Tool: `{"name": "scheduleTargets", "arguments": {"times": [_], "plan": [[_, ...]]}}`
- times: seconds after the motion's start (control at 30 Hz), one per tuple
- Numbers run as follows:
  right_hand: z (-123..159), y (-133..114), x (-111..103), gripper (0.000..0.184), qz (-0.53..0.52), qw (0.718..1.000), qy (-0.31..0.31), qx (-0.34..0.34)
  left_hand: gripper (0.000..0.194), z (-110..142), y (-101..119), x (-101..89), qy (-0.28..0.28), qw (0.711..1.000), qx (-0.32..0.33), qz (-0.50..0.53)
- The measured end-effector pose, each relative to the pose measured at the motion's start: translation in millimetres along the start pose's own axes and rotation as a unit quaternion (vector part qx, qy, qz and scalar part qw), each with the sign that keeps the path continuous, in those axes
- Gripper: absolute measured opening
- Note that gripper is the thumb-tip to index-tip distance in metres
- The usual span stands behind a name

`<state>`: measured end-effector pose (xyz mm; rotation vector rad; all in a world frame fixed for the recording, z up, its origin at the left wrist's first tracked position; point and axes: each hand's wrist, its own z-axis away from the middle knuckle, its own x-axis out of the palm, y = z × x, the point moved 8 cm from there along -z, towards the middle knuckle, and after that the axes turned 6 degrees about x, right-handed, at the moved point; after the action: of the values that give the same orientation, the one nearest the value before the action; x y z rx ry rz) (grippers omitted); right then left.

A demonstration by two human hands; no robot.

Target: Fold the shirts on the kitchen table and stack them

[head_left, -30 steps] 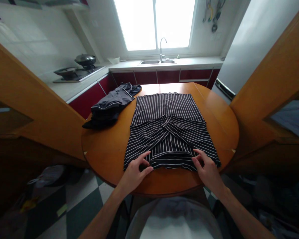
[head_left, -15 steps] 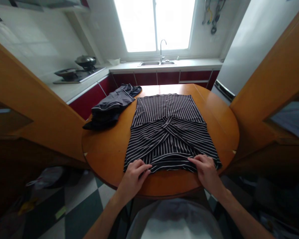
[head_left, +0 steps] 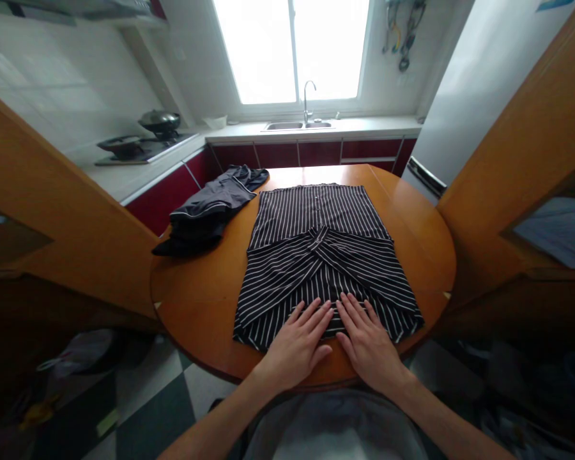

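A black-and-white striped shirt (head_left: 319,217) lies spread on the round wooden table (head_left: 196,326), its sleeves folded across the front and meeting near the middle. My left hand (head_left: 301,337) rests flat on the shirt's near edge, fingers stretched forward. Beside it my right hand (head_left: 367,338) also lies flat on the cloth, fingers slightly spread. The fingertips of the two hands are close together but apart. Both hands cover part of the near edge, so the collar area beneath them is hidden.
A pile of dark clothes with white piping (head_left: 215,203) hangs slightly over the table's left edge. Wooden door panels (head_left: 517,147) flank the table. Beyond are a counter with a sink (head_left: 297,126), a stove with pans (head_left: 158,122), and a fridge (head_left: 453,96) at right.
Both hands have let go of the shirt's near edge, moved inward towards each other, and opened flat on it. The view has shifted slightly.
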<state>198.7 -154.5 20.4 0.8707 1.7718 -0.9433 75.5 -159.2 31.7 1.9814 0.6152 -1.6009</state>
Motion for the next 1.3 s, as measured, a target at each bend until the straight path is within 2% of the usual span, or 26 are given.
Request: {"name": "scheduleTargets", "arguments": {"times": [0.23, 0.33, 0.43, 0.53, 0.63, 0.77, 0.87, 0.93, 1.1, 1.2, 1.3], "plan": [[13.5, 20.9, -1.5, 0.067, -0.013, 1.0, 0.007, 0.027, 0.066, 14.9, -9.1, -3.0, 0.017, 0.999, -0.035, 0.003], [17.0, 30.1, -5.3, 0.063, -0.032, 0.998, 0.02, 0.044, 0.066, 23.5, -13.2, -5.5, 0.039, 0.997, -0.064, 0.024], [19.4, 49.3, -16.9, 0.05, -0.075, 0.99, 0.063, 0.103, 0.055, 38.5, -26.3, -15.9, 0.102, 0.981, -0.148, 0.075], [16.2, 69.9, -26.5, 0.042, -0.101, 0.975, 0.08, 0.183, 0.04, 53.5, -47.1, -26.5, 0.165, 0.942, -0.262, 0.13], [7.7, 82.1, -25.6, 0.04, -0.128, 0.957, 0.048, 0.256, 0.037, 52.9, -61.4, -24.8, 0.155, 0.92, -0.309, 0.187], [-1.5, 80.7, -23.2, 0.034, -0.224, 0.933, 0.04, 0.278, 0.038, 43.4, -68.8, -23.0, 0.16, 0.905, -0.293, 0.263], [-4.3, 76.7, -29.8, 0.033, -0.301, 0.917, 0.072, 0.253, 0.037, 39.5, -66.8, -31.3, 0.192, 0.894, -0.257, 0.312], [-6.9, 76.4, -38.3, 0.034, -0.317, 0.913, 0.095, 0.239, 0.033, 38.3, -66.0, -41.1, 0.208, 0.894, -0.239, 0.318], [-34.7, 81.9, -56.5, 0.034, -0.303, 0.925, 0.114, 0.197, 0.029, 30.7, -76.4, -65.6, 0.232, 0.917, -0.202, 0.255], [-62.5, 90.8, -50.3, 0.032, -0.297, 0.932, 0.095, 0.184, 0.03, 23.7, -90.1, -61.3, 0.213, 0.932, -0.193, 0.219], [-86.0, 97.0, -33.0, 0.033, -0.268, 0.946, 0.06, 0.175, 0.03, 21.6, -103.5, -46.9, 0.184, 0.942, -0.206, 0.189]]}}
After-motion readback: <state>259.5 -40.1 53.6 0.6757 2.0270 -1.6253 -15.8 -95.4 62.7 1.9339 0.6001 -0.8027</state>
